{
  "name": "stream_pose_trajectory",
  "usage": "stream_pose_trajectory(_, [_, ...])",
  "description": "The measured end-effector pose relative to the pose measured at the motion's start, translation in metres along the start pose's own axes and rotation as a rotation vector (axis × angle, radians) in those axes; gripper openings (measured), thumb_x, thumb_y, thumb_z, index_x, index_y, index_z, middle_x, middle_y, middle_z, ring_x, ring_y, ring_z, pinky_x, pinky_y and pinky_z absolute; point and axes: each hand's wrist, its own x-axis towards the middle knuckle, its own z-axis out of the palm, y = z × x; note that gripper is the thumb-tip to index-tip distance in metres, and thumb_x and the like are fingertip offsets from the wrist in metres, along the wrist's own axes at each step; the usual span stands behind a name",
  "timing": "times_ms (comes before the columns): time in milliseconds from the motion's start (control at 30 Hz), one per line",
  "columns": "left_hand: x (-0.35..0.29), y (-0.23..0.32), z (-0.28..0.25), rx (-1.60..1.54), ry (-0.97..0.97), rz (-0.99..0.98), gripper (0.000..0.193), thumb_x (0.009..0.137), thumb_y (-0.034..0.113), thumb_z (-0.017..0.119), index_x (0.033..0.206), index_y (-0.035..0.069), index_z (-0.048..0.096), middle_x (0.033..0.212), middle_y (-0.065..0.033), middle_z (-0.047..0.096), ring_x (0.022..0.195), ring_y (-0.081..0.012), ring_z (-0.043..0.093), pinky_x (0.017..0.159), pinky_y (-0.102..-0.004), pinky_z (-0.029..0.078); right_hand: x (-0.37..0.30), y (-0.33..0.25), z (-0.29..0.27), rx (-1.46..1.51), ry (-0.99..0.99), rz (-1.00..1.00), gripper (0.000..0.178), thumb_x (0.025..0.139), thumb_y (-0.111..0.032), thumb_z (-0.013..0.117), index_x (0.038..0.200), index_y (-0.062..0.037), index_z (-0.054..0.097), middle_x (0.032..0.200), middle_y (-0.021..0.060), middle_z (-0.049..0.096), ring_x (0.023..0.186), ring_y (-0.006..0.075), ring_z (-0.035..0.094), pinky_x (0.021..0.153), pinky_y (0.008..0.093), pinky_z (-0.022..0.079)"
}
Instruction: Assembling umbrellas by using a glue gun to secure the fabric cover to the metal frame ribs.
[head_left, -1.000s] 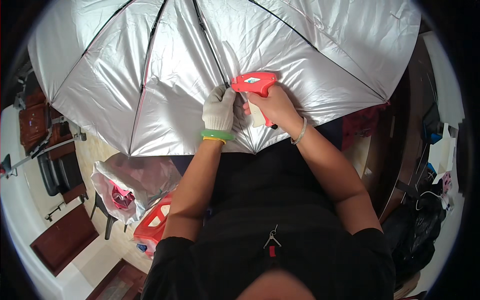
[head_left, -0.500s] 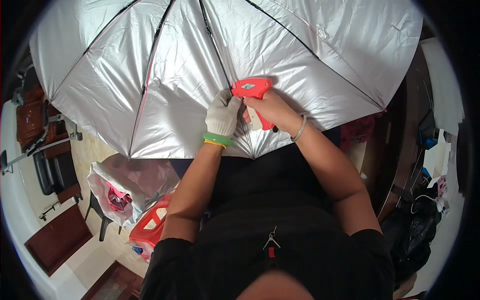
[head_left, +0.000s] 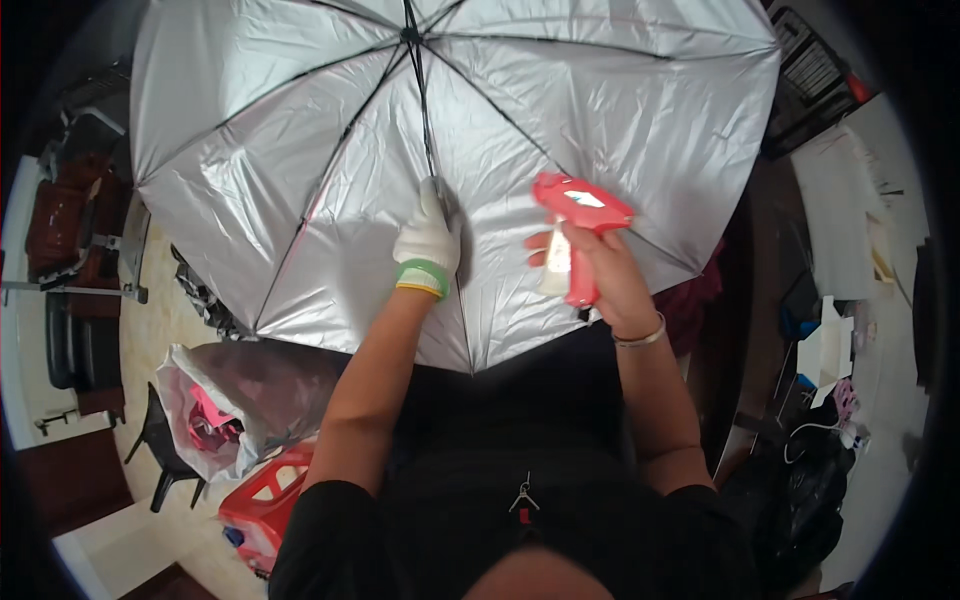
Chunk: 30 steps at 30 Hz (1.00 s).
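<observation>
An opened umbrella with a silver inner canopy (head_left: pixel 350 270) spreads in front of me, its black hub (head_left: pixel 409 36) at the top of the view. My left hand (head_left: pixel 427 235), in a white knit glove with a green cuff, is closed around the lower part of a black umbrella rib (head_left: pixel 425 120); the fingertips are partly hidden. Off to the right, above the canopy, my bare right hand (head_left: pixel 607 275) grips a red tagging gun (head_left: pixel 585 203) with a whitish trigger. The gun is slightly blurred and stands apart from the rib.
On the floor at left are a whitish plastic bag (head_left: pixel 255 420) with pink material inside, a red plastic container (head_left: pixel 262 505) and a dark stool (head_left: pixel 165 450). At right sit a black plastic bag (head_left: pixel 790 510) and an open white box (head_left: pixel 826 345).
My right hand has drawn the tagging gun away from the left hand, rightward and down. More of the umbrella, including its hub, has come into view. The left hand stays at a rib.
</observation>
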Motion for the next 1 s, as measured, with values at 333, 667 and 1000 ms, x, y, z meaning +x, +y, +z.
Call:
stream_pose_trajectory(333, [0.073, -0.106, -0.097, 0.456, 0.016, 0.248, 0.054, 0.093, 0.03, 0.046, 0.144, 0.019, 0.031, 0.108, -0.0126, 0.061, 0.08, -0.0343, 0.064, 0.079, -0.0449, 0.052, -0.016, -0.01, -0.044, -0.116, 0.319, -0.326, 0.039, 0.094, -0.02, 0.049, 0.124, 0.0045, 0.048, 0.098, 0.0175, 0.066, 0.088, 0.0223, 0.065, 0.076, 0.0332, 0.053])
stream_pose_trajectory(667, [0.046, -0.008, -0.062, -0.018, -0.002, 0.089, 0.041, 0.089, 0.045, 0.056, 0.113, 0.013, 0.06, 0.11, -0.0167, 0.063, 0.094, -0.0345, 0.064, 0.077, -0.0448, 0.052, 0.024, 0.017, -0.052, -0.324, 0.155, -0.019, 0.036, 0.093, -0.011, 0.048, 0.128, -0.0003, 0.049, 0.098, 0.0128, 0.066, 0.085, 0.0184, 0.065, 0.073, 0.0295, 0.054])
stream_pose_trajectory(1000, [0.073, 0.013, -0.038, 0.074, 0.005, -0.022, 0.038, 0.089, 0.047, 0.053, 0.097, 0.013, 0.065, 0.091, -0.0144, 0.068, 0.083, -0.0363, 0.066, 0.071, -0.0457, 0.052, 0.149, -0.009, -0.019, -0.422, -0.055, 0.001, 0.037, 0.093, -0.013, 0.05, 0.126, 0.0037, 0.049, 0.104, 0.0142, 0.065, 0.089, 0.0186, 0.065, 0.075, 0.0295, 0.053])
